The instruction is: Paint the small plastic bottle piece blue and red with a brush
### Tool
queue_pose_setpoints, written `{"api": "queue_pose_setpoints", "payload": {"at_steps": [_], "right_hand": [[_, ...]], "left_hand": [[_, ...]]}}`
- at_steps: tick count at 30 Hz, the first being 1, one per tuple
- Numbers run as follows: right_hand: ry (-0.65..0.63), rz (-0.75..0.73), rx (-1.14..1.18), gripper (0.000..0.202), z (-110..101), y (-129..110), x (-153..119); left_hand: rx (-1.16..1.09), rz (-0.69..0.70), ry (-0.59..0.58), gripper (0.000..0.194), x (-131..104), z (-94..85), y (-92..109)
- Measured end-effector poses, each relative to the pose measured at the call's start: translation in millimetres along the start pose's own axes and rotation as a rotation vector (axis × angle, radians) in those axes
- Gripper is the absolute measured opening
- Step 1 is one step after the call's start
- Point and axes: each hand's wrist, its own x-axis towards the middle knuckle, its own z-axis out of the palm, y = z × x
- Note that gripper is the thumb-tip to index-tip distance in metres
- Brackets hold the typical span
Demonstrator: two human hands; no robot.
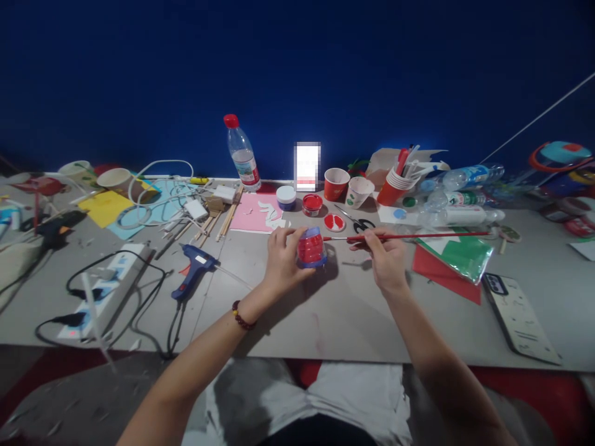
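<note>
My left hand [283,255] holds a small red-painted object with blue edges [310,248], fingers around its left side, above the middle of the table. My right hand [387,255] grips a long red paintbrush [432,235] between thumb and fingers. The brush lies nearly level, its tip pointing left and close to the right side of the red object; whether they touch is hard to tell. Behind them stand an open jar of red paint [312,204], its red-smeared lid [334,223] and a white-lidded jar [286,198].
Left are a blue glue gun [198,263], a power strip [109,288], sticks and a bottle [244,158]. Behind the hands are paper cups [336,184] and black-handled scissors [363,224]. Right are plastic bottles [469,215], a green packet [460,254] and a phone [520,316].
</note>
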Motion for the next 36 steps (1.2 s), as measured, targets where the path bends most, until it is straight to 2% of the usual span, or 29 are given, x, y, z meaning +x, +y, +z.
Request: {"api": "queue_pose_setpoints", "payload": {"at_steps": [5,10,19,23,29,36], "right_hand": [[-0.090,-0.009,-0.013,0.035,9.8,-3.3,-10.9],[-0.079,-0.068,-0.098,0.041,16.4,-12.3,-14.1],[-0.022,0.035,-0.089,0.046,1.5,-8.4,2.4],[-0.024,0.018,-0.034,0.041,-1.4,-2.8,1.4],[-0.143,0.021,-0.069,0.040,11.4,-9.1,-10.3],[-0.056,0.002,-0.101,0.050,7.5,-12.6,-3.5]], "left_hand": [[0.048,0.031,-0.016,0.082,-3.2,5.0,1.4],[0.051,0.060,-0.009,0.079,-5.4,9.0,0.7],[0.029,0.040,-0.019,0.083,-3.7,5.7,-2.5],[0.021,0.052,-0.007,0.081,-3.3,5.0,-1.2],[0.010,0.054,-0.013,0.078,-4.5,6.3,0.7],[0.013,-0.010,-0.064,0.082,-2.8,4.0,-1.5]]}}
